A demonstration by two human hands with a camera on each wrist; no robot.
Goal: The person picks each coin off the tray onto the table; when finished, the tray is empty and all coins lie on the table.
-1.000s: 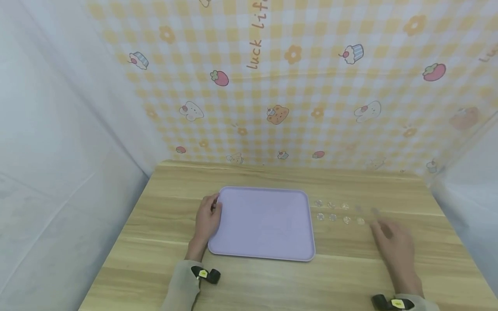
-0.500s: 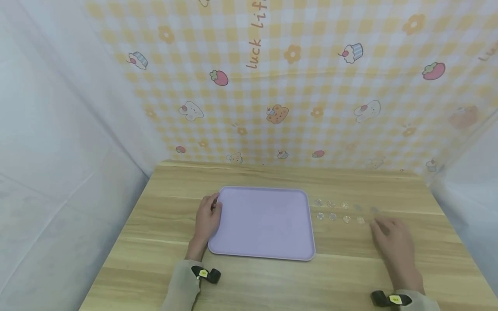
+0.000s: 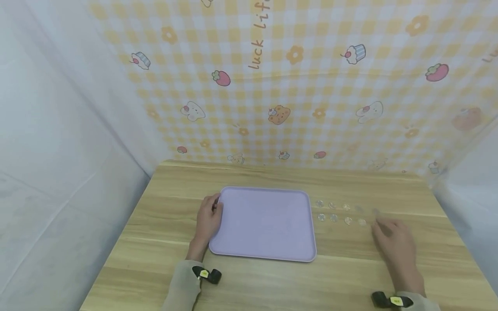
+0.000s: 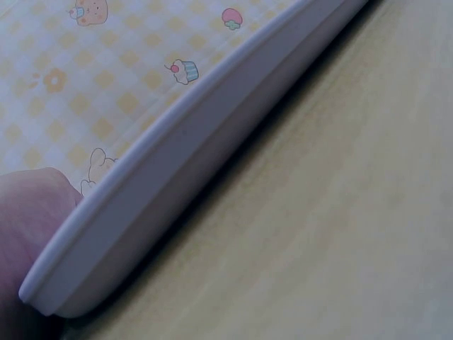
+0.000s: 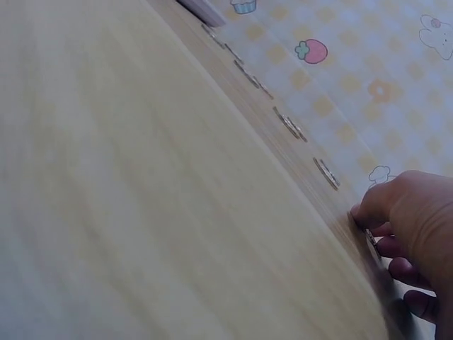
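Observation:
My left hand (image 3: 209, 219) grips the left rim of a lilac rectangular tray (image 3: 264, 224), which lies flat on the table. In the left wrist view the tray's side wall (image 4: 184, 142) runs diagonally past part of the hand (image 4: 35, 227). To the right of the tray, several small round silvery coins (image 3: 333, 218) lie in two rows. My right hand (image 3: 394, 242) is low at the right end of the nearer row, fingers curled. The right wrist view shows its thumb and fingers around the edge of one coin (image 5: 372, 243), at the tabletop; its face is hidden.
The wood-grain table (image 3: 256, 285) ends at a yellow checked cloth (image 3: 233, 95) hanging behind it. White cloth (image 3: 58, 151) hangs at the left and right. Other coins (image 5: 289, 124) stretch away toward the tray in the right wrist view.
Both hands keep their places, the left on the tray rim and the right at the row's end. The whole head view shifts very slightly.

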